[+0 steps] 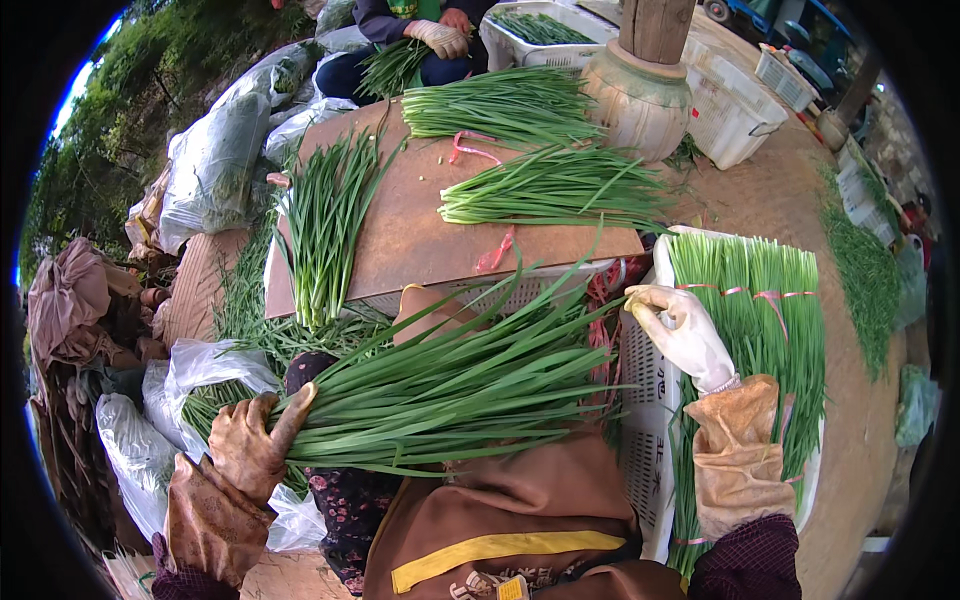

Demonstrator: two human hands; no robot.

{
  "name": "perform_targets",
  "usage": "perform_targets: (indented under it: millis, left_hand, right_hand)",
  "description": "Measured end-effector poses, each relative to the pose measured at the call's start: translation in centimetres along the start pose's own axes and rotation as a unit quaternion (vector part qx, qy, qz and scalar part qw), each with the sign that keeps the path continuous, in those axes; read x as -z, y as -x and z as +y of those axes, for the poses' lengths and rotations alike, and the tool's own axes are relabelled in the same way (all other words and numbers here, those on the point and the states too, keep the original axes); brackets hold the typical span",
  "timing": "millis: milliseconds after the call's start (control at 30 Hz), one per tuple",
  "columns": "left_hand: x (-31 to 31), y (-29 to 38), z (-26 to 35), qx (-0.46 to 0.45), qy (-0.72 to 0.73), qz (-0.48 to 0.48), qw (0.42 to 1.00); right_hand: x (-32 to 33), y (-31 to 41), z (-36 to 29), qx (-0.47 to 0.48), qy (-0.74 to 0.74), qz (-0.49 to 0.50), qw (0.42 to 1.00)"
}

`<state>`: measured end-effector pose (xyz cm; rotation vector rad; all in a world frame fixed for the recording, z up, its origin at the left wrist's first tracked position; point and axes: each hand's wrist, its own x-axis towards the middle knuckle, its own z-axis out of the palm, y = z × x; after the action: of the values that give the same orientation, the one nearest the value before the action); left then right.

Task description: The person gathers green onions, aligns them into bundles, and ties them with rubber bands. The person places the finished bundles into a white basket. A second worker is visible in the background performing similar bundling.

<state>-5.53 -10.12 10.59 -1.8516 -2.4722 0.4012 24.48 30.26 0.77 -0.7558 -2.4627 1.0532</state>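
My left hand (251,439), bare and soiled, grips a loose bunch of garlic chives (450,390) by one end, at the left. The long green leaves fan out to the right over my lap and brown apron (517,502). My right hand (679,330), in a whitish glove, has thumb and forefinger pinched at the tip of one chive leaf. It hovers over the left rim of a white plastic crate (649,450). Inside that crate lie several chive bundles (750,322), bound with pink ties, their pale cut ends at the far side.
A brown board (405,225) before me bears three chive piles (330,225) and pink ties (495,251). Behind it stand a stone-based wooden post (637,97) and a co-worker's gloved hand (442,39) holding chives. Filled plastic bags (217,165) line the left; leaf scraps (862,277) lie right.
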Motion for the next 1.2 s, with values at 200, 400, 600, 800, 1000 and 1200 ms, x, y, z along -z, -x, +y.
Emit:
perform_targets:
  millis: [200,400,600,800,1000,1200]
  left_hand:
    - [-5.2,4.7,-0.3,0.031,0.056,-0.082,0.995]
    - [-6.5,8.1,-1.8,0.058,0.076,-0.095,0.991]
    - [-7.2,8.3,-2.6,0.037,0.078,-0.068,0.994]
    - [-6.9,8.0,-2.7,0.036,0.08,-0.073,0.993]
    - [-7.1,7.9,-2.5,0.034,0.082,-0.067,0.994]
    - [-6.6,7.1,-2.4,0.04,0.073,-0.123,0.989]
  right_hand:
    - [1.6,-1.2,-2.5,-0.016,-0.069,0.077,0.994]
    - [1.6,-2.0,-4.8,-0.052,-0.065,0.047,0.995]
    - [0.2,-2.0,-5.2,-0.029,-0.125,-0.037,0.991]
    - [-4.5,-2.5,-5.2,0.141,-0.001,-0.134,0.981]
    - [-9.2,-2.2,-4.7,0.217,-0.009,-0.044,0.975]
    - [-13.1,-0.9,-3.0,0.129,-0.119,0.081,0.981]
